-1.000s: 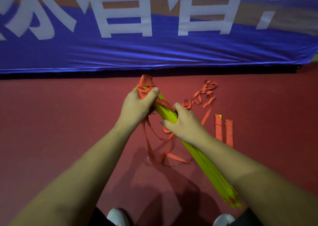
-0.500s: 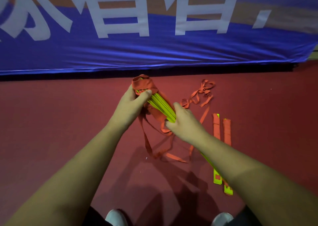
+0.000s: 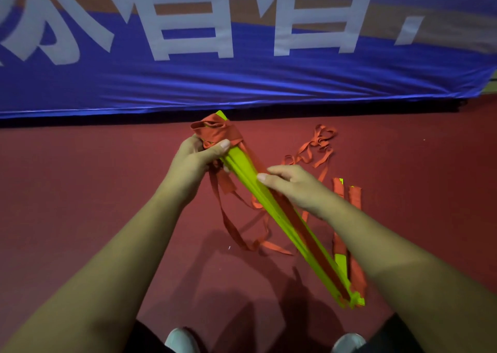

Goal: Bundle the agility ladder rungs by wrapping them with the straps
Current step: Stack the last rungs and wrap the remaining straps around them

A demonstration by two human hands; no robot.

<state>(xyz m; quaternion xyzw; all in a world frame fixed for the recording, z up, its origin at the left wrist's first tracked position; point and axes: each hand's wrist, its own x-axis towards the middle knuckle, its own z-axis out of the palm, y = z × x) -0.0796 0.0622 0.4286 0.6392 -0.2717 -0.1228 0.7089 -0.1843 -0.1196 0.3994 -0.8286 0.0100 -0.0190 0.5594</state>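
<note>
With right hand (image 3: 293,188) slid nearer along the yellow-green rungs (image 3: 271,212) since a moment ago, fingers loosely curled over them, and left hand (image 3: 199,159) clamped below the far-end orange straps (image 3: 217,132): stack squared, loose tails unwrapped.

I count two hands: the left hand (image 3: 197,161) and the right hand (image 3: 294,187). One bundle of yellow-green rungs (image 3: 271,210) sits between them; I can't count its separate slats. Two more rungs (image 3: 347,196) lie on the floor. One tangle of orange straps (image 3: 314,148), two white shoes (image 3: 178,339), one blue banner (image 3: 242,83).
</note>
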